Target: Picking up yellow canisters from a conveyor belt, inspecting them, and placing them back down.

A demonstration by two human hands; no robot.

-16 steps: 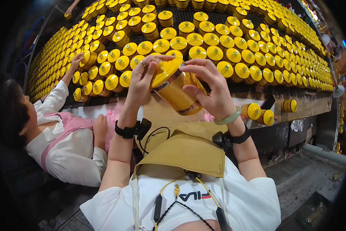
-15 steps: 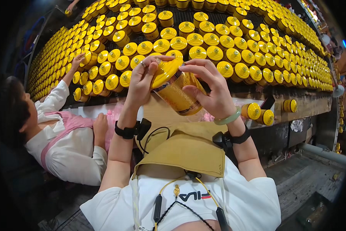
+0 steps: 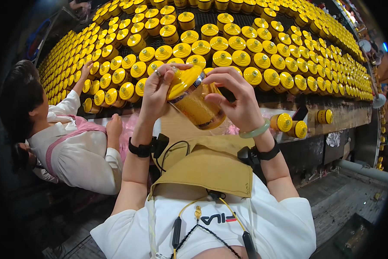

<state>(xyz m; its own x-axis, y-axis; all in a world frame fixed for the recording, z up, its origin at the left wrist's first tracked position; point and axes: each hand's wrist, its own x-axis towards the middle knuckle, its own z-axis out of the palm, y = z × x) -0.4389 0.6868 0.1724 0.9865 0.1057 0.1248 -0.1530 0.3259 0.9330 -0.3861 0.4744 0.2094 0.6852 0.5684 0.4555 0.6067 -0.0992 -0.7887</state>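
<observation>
A yellow-lidded canister (image 3: 201,108) with a gold patterned body hangs tilted in front of my chest, lid to the upper left. My left hand (image 3: 158,88) is closed round the lid's edge and wears a ring. My right hand (image 3: 235,97), with a pale green bangle, has its thumb and bent fingers against the canister's right side, just below the lid. A dark patterned band runs under the lid, partly covered by my fingers.
Rows of similar yellow canisters (image 3: 263,61) stand on a dark mesh surface ahead. Several more canisters (image 3: 283,122) lie along the bench edge at right. A person in white (image 3: 79,151) with a pink apron works at my left, one arm reaching into the rows. Pink plastic (image 3: 131,129) lies nearby.
The canister has turned slightly in my hands, and my right fingers have shifted a little along its side. The person at left has shifted, and another person shows behind them.
</observation>
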